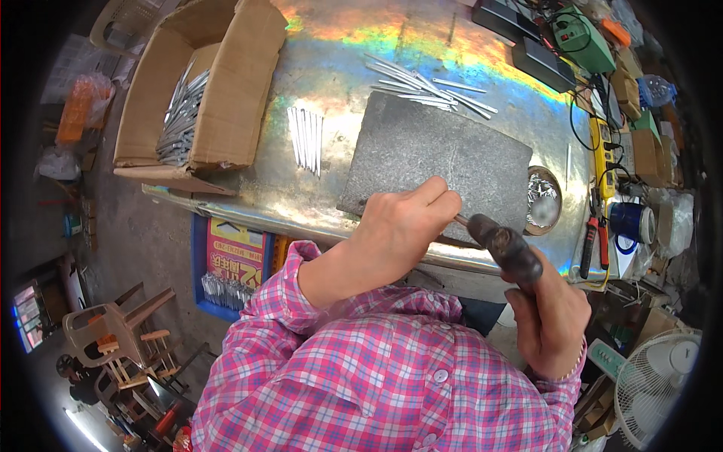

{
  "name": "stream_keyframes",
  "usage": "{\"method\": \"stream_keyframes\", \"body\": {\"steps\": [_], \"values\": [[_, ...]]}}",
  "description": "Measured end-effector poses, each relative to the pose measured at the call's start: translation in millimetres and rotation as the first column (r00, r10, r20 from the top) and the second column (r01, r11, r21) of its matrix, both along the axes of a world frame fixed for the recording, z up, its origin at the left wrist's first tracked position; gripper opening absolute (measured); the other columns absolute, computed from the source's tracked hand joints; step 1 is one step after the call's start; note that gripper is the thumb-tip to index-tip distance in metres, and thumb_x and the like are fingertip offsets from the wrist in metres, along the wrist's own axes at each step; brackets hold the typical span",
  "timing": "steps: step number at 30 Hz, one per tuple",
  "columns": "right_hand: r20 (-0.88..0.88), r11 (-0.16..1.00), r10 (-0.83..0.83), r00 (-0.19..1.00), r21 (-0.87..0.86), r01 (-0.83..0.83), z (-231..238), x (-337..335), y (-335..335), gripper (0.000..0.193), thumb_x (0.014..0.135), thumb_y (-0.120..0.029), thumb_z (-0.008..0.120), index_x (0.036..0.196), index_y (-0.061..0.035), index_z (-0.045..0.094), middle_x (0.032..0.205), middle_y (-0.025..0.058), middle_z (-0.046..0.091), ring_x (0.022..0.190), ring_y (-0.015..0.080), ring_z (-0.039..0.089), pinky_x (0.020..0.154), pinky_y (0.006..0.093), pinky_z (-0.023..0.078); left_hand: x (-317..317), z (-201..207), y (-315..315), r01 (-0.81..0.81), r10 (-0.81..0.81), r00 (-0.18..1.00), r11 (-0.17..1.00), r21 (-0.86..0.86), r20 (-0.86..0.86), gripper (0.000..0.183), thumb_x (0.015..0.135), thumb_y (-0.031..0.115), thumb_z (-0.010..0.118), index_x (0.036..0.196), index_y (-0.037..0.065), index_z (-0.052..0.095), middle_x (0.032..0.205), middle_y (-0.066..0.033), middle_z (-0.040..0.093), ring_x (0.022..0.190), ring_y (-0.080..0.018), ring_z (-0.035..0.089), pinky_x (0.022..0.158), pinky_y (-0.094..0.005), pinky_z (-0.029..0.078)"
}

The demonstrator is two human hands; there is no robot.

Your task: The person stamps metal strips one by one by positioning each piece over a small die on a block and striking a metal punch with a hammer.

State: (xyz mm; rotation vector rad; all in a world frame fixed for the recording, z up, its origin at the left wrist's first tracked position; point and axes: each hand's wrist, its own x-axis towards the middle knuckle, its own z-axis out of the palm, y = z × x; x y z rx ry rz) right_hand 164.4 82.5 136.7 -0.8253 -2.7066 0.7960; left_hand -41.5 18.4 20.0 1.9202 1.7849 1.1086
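Observation:
My left hand (410,226) is closed in a pinch over the near edge of a dark grey slab (444,151). A thin metal strip (461,220) shows between its fingertips and the tool beside it; most of it is hidden. My right hand (553,320) grips a hammer (506,247) with a dark, worn head, held just right of my left hand at the slab's near edge; its handle is mostly hidden. Beyond the slab lies a loose pile of slim metal strips (422,89). A neat row of similar strips (305,139) lies left of the slab.
A round tin (544,202) of small metal pieces stands right of the slab. An open cardboard box (237,90) of strips occupies the table's left. Pliers (593,239), a yellow power strip (602,154), and a green device (584,39) line the right side. A fan (657,380) stands lower right.

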Motion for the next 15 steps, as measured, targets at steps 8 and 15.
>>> {"method": "stream_keyframes", "body": {"steps": [8,15], "values": [[-0.132,0.89,-0.348,0.928,-0.358,0.283,-46.8,-6.5,15.4,0.033,0.084,0.0,0.062,0.116,0.0067,0.055,0.079,0.0103,0.065,0.069,0.0124,0.062,0.062,0.024,0.047,-16.4,6.2,-11.5,0.255,0.186,0.012,0.949,-0.183,0.983,0.016,0.096,0.017,0.055,0.095,0.002,0.058,0.092,-0.0082,0.062,0.069,-0.0141,0.067,0.061,-0.0245,0.057],[-0.105,0.771,-0.424,0.9,-0.563,0.297,-106.9,-14.8,34.4,0.029,0.087,-0.005,0.059,0.114,0.0043,0.056,0.086,0.0044,0.062,0.075,0.0095,0.059,0.068,0.0237,0.048,-21.0,6.0,-17.1,0.299,0.197,-0.267,0.947,-0.113,0.943,0.02,0.094,0.021,0.058,0.096,0.001,0.056,0.093,-0.0109,0.063,0.062,-0.013,0.066,0.056,-0.0235,0.056]]}}
